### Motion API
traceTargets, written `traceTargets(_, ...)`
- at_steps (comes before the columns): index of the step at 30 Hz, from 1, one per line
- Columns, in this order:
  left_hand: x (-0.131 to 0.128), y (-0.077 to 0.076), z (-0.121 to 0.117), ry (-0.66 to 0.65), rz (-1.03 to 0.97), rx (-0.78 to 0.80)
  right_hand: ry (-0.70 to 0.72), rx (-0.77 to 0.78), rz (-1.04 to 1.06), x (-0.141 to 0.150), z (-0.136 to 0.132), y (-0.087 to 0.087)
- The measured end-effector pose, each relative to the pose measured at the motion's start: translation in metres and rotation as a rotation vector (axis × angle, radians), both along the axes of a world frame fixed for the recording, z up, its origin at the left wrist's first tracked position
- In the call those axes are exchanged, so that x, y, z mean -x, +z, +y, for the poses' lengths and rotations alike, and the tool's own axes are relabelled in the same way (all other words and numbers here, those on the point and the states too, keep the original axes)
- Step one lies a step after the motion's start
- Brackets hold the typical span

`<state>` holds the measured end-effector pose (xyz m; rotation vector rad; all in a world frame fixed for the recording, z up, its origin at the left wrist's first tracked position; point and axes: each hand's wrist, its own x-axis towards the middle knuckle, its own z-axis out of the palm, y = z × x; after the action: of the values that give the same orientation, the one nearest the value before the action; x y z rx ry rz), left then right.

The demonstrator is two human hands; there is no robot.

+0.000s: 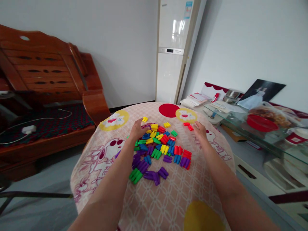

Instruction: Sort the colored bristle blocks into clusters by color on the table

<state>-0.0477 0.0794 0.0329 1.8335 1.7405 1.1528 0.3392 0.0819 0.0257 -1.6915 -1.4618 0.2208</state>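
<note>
A loose pile of small plastic building pieces (165,149) in red, yellow, green, blue and purple lies on the round table. My left hand (139,129) is at the pile's far left edge, thumb and fingers apart, with a yellow piece (144,119) just beyond the fingertips. On the other side, my right hand (200,130) is open beside two red pieces (188,126), its fingertips close to the nearer one. Whether they touch it I cannot tell. Several purple pieces (156,177) and a green piece (136,175) lie at the near side of the pile.
A patterned cloth (168,202) covers the table. To the left stands a wooden bench (48,73) with a white charger (29,129) on its seat. A glass-topped cabinet (240,125) on the right bears papers, a photo and a red bowl (261,123). A tall white air conditioner (169,73) stands behind.
</note>
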Motion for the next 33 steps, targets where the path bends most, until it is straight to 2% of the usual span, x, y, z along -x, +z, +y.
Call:
traceTargets(3,0.0,-0.006,0.033,0.12,-0.066,0.121,-0.085,0.152,-0.005,-0.007,0.015,-0.009)
traceTargets(6,-0.003,-0.006,0.062,0.088,-0.091,0.124,-0.039,0.191,-0.04,0.005,0.026,-0.011)
traceTargets(9,-0.014,-0.003,0.078,-0.053,-0.028,0.147,0.095,0.186,-0.033,0.031,0.037,-0.007)
traceTargets(12,-0.03,0.001,0.074,-0.177,0.059,0.208,0.34,0.154,0.015,0.069,0.044,-0.001)
traceTargets(14,-0.039,0.003,0.062,-0.242,0.077,0.225,0.497,0.156,0.074,0.096,0.045,0.004)
traceTargets(16,-0.045,0.006,0.046,-0.307,0.037,0.234,0.578,0.166,0.137,0.12,0.041,0.008)
traceTargets(21,-0.045,0.02,0.001,-0.411,-0.231,0.26,0.662,0.271,0.323,0.154,0.012,0.022)
traceTargets(25,-0.038,0.032,-0.043,-0.482,-0.289,0.113,0.757,0.25,0.4,0.152,-0.033,0.034)
traceTargets(30,-0.026,0.043,-0.114,-0.562,-0.301,0.168,0.849,0.235,0.304,0.139,-0.102,0.05)
traceTargets(33,-0.014,0.044,-0.15,-0.555,-0.208,0.103,0.836,0.215,0.291,0.123,-0.129,0.053)
